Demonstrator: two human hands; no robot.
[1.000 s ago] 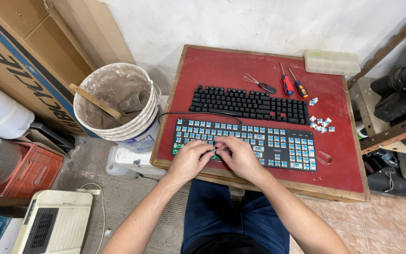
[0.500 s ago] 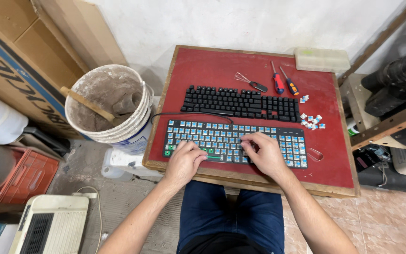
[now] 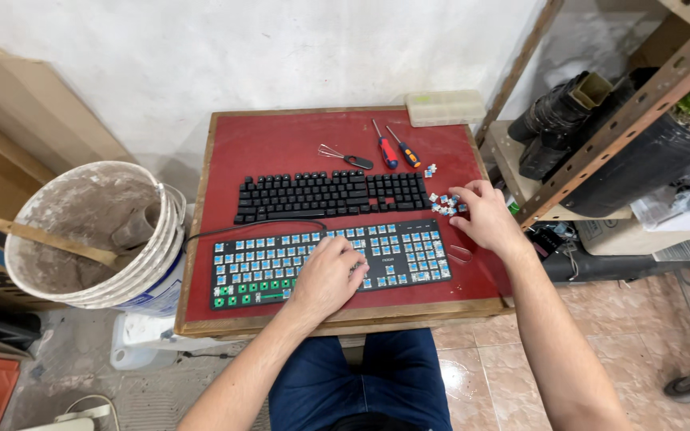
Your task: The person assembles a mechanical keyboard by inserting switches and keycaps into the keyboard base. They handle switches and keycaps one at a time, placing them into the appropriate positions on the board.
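The light was soft and even, with only faint shadows. Everything looked sharp. The wide lens bent the edges, and nothing glared.

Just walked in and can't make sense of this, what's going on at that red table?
A person sits at the small red-topped wooden table. Their left hand rests on the bare keyboard with exposed blue switches, while the right hand reaches into the little pile of loose blue-and-white switches. Behind it lie a black keyboard with its keycaps on, a wire keycap puller and two screwdrivers.
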